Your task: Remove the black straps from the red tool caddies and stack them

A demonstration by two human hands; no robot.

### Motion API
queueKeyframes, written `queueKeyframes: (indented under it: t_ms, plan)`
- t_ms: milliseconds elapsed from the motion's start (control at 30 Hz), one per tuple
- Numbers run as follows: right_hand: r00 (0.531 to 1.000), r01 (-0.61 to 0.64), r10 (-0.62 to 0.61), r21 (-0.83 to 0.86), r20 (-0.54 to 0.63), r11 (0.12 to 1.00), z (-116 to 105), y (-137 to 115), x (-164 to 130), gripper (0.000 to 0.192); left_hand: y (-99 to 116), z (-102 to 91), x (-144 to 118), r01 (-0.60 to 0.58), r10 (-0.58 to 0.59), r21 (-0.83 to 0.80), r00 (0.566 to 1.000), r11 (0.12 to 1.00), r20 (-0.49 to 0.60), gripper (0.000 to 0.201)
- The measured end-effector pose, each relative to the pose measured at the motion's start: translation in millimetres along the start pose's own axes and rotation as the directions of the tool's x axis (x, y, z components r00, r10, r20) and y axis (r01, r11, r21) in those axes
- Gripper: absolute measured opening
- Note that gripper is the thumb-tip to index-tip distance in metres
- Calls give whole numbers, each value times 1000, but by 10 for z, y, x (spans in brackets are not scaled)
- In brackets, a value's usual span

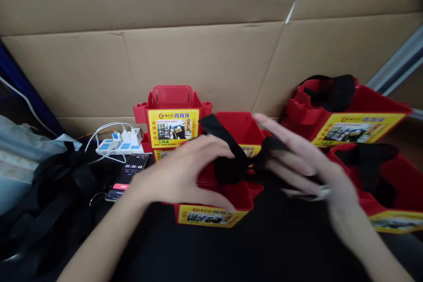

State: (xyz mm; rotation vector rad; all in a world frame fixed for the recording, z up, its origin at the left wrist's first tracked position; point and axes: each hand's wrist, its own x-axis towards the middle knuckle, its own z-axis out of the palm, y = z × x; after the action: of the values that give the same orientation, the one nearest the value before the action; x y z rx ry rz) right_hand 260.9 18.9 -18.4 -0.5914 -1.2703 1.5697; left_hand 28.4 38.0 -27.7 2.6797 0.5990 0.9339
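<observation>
Both hands meet over a black strap: the left hand [180, 172] pinches the black strap [231, 158] at its bunched middle, and the right hand [304, 163] (blurred, fingers spread) touches its other end. The strap hangs above a red plastic box [231, 198] with a yellow label. A phone [127, 176] lies left on the worktop, near a power strip [120, 141].

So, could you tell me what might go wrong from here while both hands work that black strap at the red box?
1. The left hand and right hand pull on the black strap above the red box; a tug could tip it.
2. The phone lies close by the left wrist, so it might be knocked.
3. Motion blur hides the right hand's grip, so the strap may slip.
</observation>
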Motion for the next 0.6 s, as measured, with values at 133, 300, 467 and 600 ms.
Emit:
queueKeyframes:
  t_ms: [133,300,467,600]
  plan:
    - [999,-40,41,-79,7,996,209,300,98,46,60,390,124,-21,9,224,998,974,55,30]
    - [998,-67,62,-249,-27,966,-136,354,7,61,-113,44,-3,65,-123,304,977,950,175,21]
    - [926,-7,-149,-413,-345,911,-847,291,-304,53,-191,-588,-282,402,-399,287,914,870,-71,28]
    - [933,-226,-75,-736,-352,638,-1165,546,-398,47,-270,-785,-463,616,-525,301,783,728,-335,27]
